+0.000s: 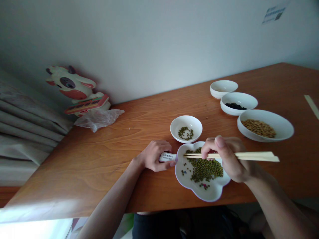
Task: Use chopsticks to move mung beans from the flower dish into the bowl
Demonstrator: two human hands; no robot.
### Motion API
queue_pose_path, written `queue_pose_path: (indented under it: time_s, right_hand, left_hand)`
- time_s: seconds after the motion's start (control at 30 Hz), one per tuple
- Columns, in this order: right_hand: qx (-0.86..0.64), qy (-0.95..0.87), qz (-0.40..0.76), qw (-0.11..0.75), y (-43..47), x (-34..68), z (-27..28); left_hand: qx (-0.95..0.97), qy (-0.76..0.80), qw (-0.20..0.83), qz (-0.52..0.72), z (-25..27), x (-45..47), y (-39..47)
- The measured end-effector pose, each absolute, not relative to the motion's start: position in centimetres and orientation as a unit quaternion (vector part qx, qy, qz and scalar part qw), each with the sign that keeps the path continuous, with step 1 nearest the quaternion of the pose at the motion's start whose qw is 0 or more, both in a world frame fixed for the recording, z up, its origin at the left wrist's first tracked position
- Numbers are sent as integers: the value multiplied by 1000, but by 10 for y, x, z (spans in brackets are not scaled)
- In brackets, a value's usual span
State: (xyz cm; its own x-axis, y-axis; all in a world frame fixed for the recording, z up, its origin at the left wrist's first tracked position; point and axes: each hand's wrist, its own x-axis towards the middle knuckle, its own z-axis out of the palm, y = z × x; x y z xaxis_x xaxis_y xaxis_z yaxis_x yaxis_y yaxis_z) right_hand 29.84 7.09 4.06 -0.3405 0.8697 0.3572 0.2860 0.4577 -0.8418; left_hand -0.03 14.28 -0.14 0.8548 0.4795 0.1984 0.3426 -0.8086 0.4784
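Note:
My left hand [158, 156] is closed around the labelled handle of a flower-shaped dish [210, 196] at the table's front. Green mung beans [205, 170] lie in the dish, heaped in the middle and right with a few scattered at the left. In my right hand [230, 156] is a pair of wooden chopsticks [256, 156], their tips pointing left, over or among the beans near the dish's left side. Whether the tips pinch a bean is too small to tell. Just behind the dish stands a small white bowl [174, 131] with some mung beans [185, 133] at its bottom.
To the right, a white bowl [266, 136] holds tan beans, another [239, 98] dark ones, and a third [224, 83] stands behind. At the back left sits a cow toy [78, 89] with a plastic bag [99, 119]. A pale strip [311, 105] lies at the right edge.

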Motion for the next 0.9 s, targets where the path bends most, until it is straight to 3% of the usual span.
queue_pose_path:
  time_s: [0.23, 0.47, 0.73, 0.9]
  right_hand:
    - [-388, -691, 374, 482, 67, 310, 47]
    - [-421, -552, 278, 664, 86, 303, 52]
    - [-413, -606, 321, 599, 72, 315, 43]
    - [-412, -649, 378, 516, 59, 324, 34]
  left_hand:
    - [937, 225, 216, 155, -3, -1, 143]
    - [937, 224, 221, 155, -1, -1, 144]
    - [937, 228, 219, 150, -3, -2, 143]
    - [937, 228, 222, 147, -3, -2, 143]
